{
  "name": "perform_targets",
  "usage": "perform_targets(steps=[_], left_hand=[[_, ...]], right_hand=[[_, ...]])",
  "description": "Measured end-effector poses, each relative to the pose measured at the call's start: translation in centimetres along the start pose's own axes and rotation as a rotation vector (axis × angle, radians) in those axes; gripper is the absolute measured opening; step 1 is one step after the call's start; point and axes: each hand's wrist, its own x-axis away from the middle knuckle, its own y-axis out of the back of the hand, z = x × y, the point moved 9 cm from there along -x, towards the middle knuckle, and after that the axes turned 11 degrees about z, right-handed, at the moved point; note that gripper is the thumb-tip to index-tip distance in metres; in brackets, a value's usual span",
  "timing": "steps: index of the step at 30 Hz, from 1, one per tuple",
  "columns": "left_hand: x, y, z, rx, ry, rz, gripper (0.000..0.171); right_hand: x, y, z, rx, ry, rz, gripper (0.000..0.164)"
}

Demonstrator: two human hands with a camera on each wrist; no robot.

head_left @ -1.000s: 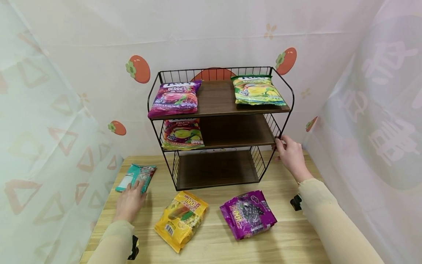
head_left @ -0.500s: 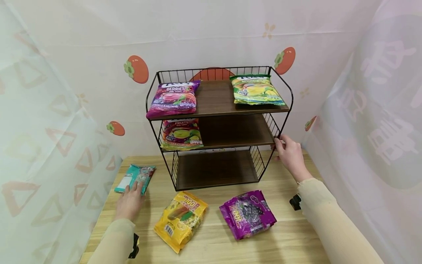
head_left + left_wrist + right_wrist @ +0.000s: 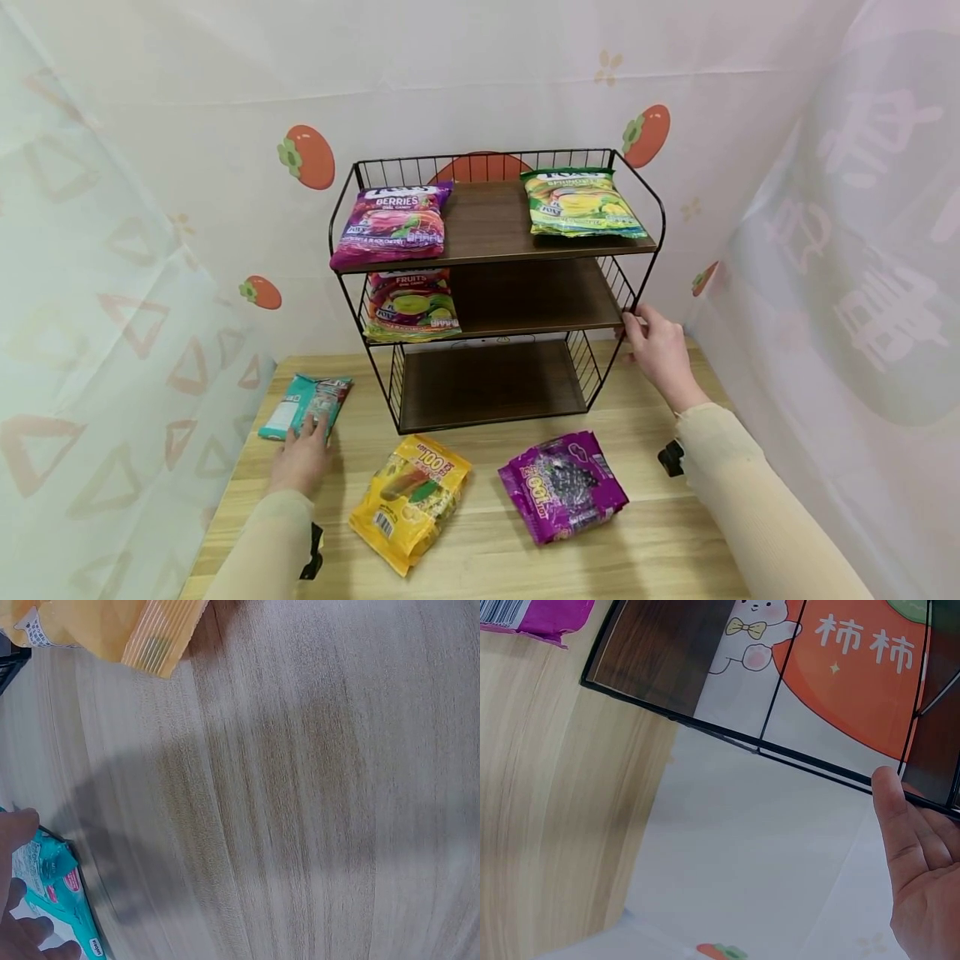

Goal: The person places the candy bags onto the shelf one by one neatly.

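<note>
In the head view my right hand (image 3: 657, 350) grips the right side post of a black wire shelf rack (image 3: 517, 329) at the middle shelf's height. The right wrist view shows its thumb (image 3: 889, 799) on the front of the post, other fingers behind. On the far left of the table, my left hand (image 3: 302, 457) lies with loosely extended fingers over the near edge of a teal packet (image 3: 300, 404). Up close, its fingers (image 3: 34, 930) spread apart over the teal packet (image 3: 64, 900) without curling round it.
A yellow candy bag (image 3: 412, 500) and a purple candy bag (image 3: 564, 487) lie before the rack. On the top shelf are a berries candy bag (image 3: 397, 223) and a green-yellow candy bag (image 3: 581, 202). A fruits candy bag (image 3: 412, 304) stands on the middle shelf's left. Printed cloth (image 3: 480, 75) encloses the table.
My left hand has drawn back slightly toward me over the teal packet. The right hand keeps its hold on the rack, and the bags stay in place.
</note>
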Motion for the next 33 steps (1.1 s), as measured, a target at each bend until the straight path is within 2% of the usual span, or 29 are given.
perform_targets(steps=[10, 18, 23, 29, 33], left_hand=[[-0.3, -0.9, 0.4, 0.051, 0.018, 0.053, 0.069], [0.0, -2.3, 0.8, 0.053, 0.075, 0.126, 0.077], [0.0, -2.0, 0.6, 0.059, 0.080, 0.119, 0.076], [-0.1, -1.3, 0.3, 0.031, 0.054, 0.103, 0.064], [0.1, -1.2, 0.6, 0.026, 0.014, 0.094, 0.042]], right_hand=[[-0.1, 0.1, -0.1, -0.018, -0.014, 0.002, 0.030], [-0.1, 0.2, 0.1, -0.017, -0.005, 0.003, 0.028], [0.0, 0.3, 0.1, -0.013, -0.006, -0.003, 0.028], [0.0, 0.3, 0.1, -0.007, -0.004, -0.005, 0.027], [0.0, 0.3, 0.3, -0.004, -0.002, -0.008, 0.028]])
